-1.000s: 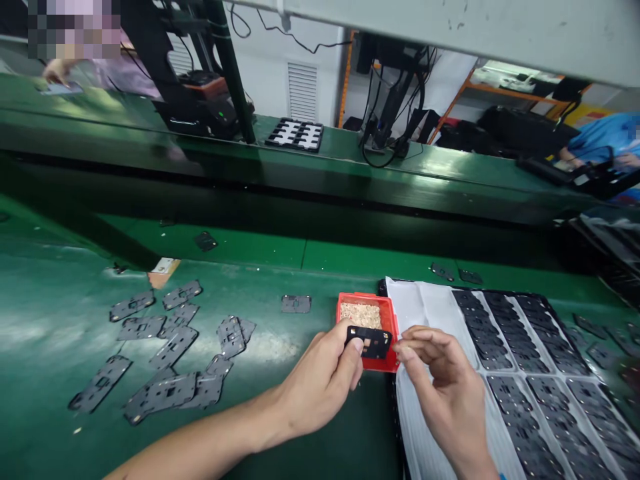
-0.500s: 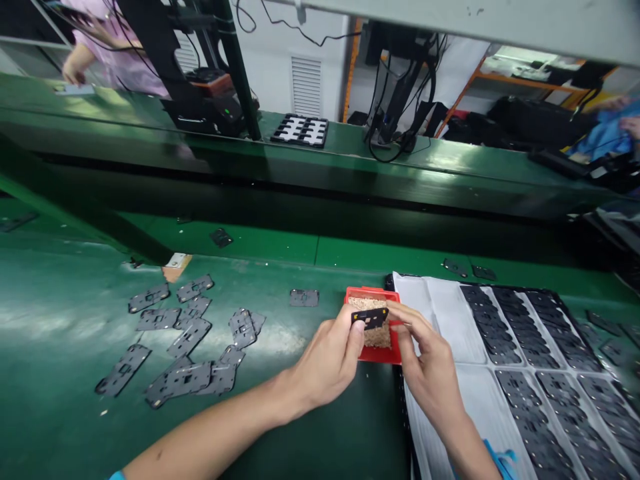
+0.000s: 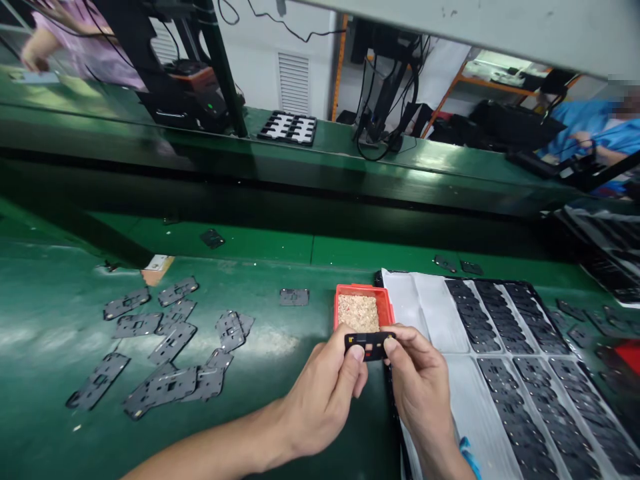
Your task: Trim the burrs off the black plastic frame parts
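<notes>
A small black plastic plate (image 3: 371, 346) with cut-outs and yellowish spots is held up between my two hands. My left hand (image 3: 325, 397) pinches its left end between thumb and fingers. At its right end, my right hand (image 3: 420, 373) grips it the same way. Just beyond the plate stands a red bin (image 3: 387, 303) filled with tiny tan pieces (image 3: 359, 312), its near side hidden by the plate and my fingers. To the right lies a tray (image 3: 430, 320) with white lining, where several similar black plates (image 3: 517, 407) sit in rows.
Loose dark plates (image 3: 170, 387) lie scattered on the green table (image 3: 270, 360) at left, and a single plate (image 3: 294, 297) lies left of the bin. A green post (image 3: 100, 233) slants down at left. Behind a raised ledge, a person in pink (image 3: 105, 40) and another in blue (image 3: 590, 127) sit.
Both hands have moved down toward me with the plate, uncovering more of the bin's contents. My right hand has closed its thumb and fingers on the plate's right end. The view has shifted slightly.
</notes>
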### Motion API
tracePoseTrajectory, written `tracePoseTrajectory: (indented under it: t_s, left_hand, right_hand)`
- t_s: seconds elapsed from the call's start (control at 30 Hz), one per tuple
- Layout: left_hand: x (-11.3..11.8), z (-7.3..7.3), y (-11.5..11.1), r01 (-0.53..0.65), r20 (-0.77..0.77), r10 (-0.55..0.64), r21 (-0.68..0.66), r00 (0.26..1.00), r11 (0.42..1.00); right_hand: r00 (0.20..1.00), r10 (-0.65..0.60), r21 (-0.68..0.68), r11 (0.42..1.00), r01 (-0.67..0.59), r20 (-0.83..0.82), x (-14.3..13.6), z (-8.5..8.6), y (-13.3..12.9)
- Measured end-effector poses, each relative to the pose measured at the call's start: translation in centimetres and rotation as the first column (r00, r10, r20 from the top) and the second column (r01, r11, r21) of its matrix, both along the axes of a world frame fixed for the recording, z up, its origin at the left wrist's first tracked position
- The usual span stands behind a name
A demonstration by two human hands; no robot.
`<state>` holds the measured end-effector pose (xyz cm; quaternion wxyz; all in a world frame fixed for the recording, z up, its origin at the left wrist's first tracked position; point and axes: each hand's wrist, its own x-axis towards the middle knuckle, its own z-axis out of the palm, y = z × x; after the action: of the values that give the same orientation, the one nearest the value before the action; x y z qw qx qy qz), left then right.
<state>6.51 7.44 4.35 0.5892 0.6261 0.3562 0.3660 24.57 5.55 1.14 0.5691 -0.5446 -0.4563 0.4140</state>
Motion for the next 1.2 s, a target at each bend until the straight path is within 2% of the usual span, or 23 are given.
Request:
tracePoseTrajectory:
  t_s: [0.27, 0.7, 0.93, 1.0, 1.2]
  left_hand:
    - [-0.2, 0.2, -0.5, 0.012, -0.001, -0.012, 0.008, 1.0, 1.0]
    - [-0.4, -0.3, -0.7, 0.055, -0.017, -0.055, -0.003, 0.998, 0.999]
    - [-1.5, 0.5, -0.6, 0.111, 0.041, -0.11, -0.016, 0.993, 0.994]
    - [-1.7, 0.4, -0.7, 0.094, 0.055, -0.093, -0.015, 0.994, 0.995]
    - [-1.7, -1.0, -1.1, -0.057, 0.097, 0.052, 0.05, 0.994, 0.997]
  right_hand:
    - [0.995, 0.04, 0.002, 0.999, -0.04, -0.091, -0.1, 0.1, -0.5]
    - [0.98, -0.005, -0.025, 1.0, 0.0, -0.198, -1.3, 0.8, -0.2]
    - [0.977, -0.014, -0.075, 0.997, -0.002, -0.212, -1.4, 0.4, -1.5]
    - [0.979, -0.023, -0.086, 0.996, 0.005, -0.202, -1.4, 0.1, -1.8]
    - [0.986, -0.005, -0.112, 0.994, -0.014, -0.169, -1.6, -0.9, -2.7]
